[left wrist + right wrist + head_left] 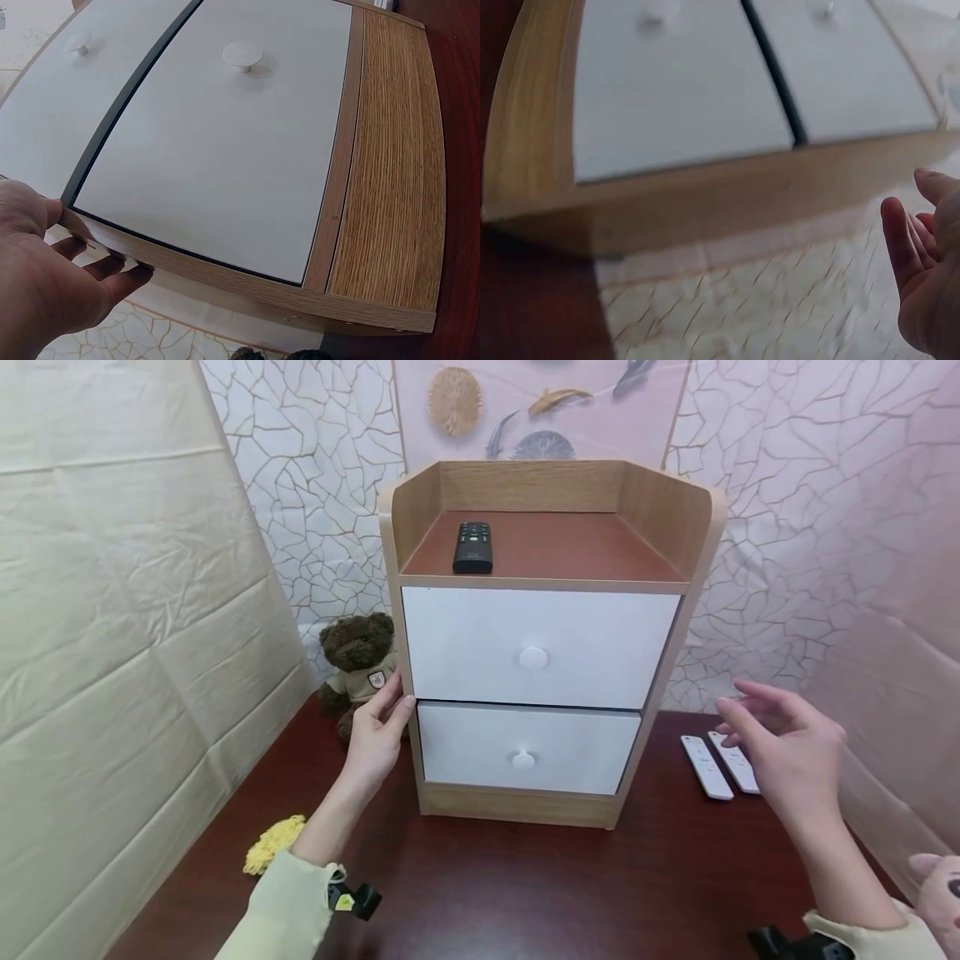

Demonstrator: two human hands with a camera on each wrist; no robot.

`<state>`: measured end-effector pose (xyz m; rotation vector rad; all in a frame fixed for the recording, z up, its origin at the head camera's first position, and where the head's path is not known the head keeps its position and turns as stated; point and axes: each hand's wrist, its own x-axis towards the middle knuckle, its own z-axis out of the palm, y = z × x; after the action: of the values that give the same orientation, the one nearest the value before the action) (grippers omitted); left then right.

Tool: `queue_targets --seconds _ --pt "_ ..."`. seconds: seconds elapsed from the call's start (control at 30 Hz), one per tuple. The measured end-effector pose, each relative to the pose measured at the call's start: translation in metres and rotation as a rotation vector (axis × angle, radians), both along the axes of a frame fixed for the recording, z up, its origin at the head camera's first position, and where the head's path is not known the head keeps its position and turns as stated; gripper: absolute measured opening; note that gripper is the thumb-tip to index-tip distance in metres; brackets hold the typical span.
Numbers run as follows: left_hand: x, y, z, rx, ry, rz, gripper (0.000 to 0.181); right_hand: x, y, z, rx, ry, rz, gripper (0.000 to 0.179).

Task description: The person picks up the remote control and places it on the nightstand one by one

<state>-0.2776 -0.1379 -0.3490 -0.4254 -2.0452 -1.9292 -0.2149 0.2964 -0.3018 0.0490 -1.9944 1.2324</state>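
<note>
A small wooden cabinet (517, 808) with two white drawers stands upright on the dark table. The upper drawer (472, 643) and the lower drawer (465, 747) both sit closed, each with a round white knob. My left hand (377, 739) holds the cabinet's left edge at the height of the gap between the drawers. In the left wrist view, its thumb lies at the front edge and the fingers are on the side panel. Off to the right of the cabinet, my right hand (795, 747) is in the air, fingers loosely bent and holding nothing.
A black remote (473, 548) lies on the cabinet's top. Two white remotes (707, 767) lie on the table at right, near my right hand. A brown teddy bear (358, 647) sits behind the left side. A yellow fluffy item (274, 843) and a pink plush (941, 893) are nearer.
</note>
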Motion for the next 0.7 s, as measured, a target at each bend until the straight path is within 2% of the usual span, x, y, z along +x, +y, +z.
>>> queue_targets --seconds 0.13,0.33,0.5,0.7 --pt "0.001 0.0 0.0 -0.007 -0.003 0.004 0.057 -0.007 0.021 -0.019 -0.073 -0.052 -0.04 0.024" --pt "0.001 -0.001 0.001 -0.009 -0.003 -0.015 0.058 -0.008 0.04 -0.046 -0.146 -0.148 -0.065 0.034" --pt "0.001 -0.002 0.0 -0.016 -0.011 -0.015 0.058 -0.008 0.045 -0.069 -0.167 -0.179 -0.114 0.038" --pt "0.0 -0.002 -0.001 -0.016 -0.012 -0.012 0.059 -0.015 0.055 -0.097 -0.177 -0.23 -0.156 0.044"
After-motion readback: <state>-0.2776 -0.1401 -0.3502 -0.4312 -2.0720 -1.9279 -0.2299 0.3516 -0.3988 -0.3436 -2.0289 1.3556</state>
